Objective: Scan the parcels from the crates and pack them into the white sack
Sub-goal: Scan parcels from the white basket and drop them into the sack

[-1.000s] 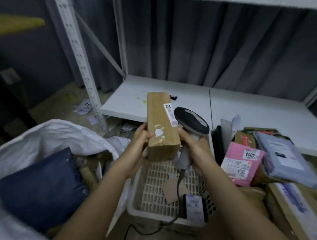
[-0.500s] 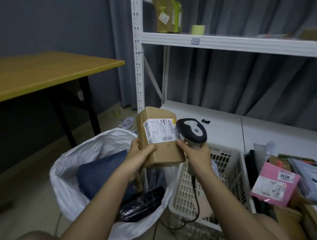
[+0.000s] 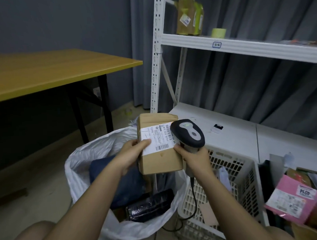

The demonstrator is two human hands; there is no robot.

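My left hand [image 3: 133, 153] gripping cardboard parcel [image 3: 159, 144] at its left edge, thumb lying on white label, holding it above open white sack [image 3: 83, 170]. My right hand [image 3: 194, 157] curling around scanner [image 3: 188, 135] handle, scanner head touching parcel's right edge. White crate [image 3: 247, 179] standing just beside sack.

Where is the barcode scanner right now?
In the head view, the barcode scanner sits centre frame, gripped by the right hand against the right edge of the brown parcel, above the white sack and the white crate.
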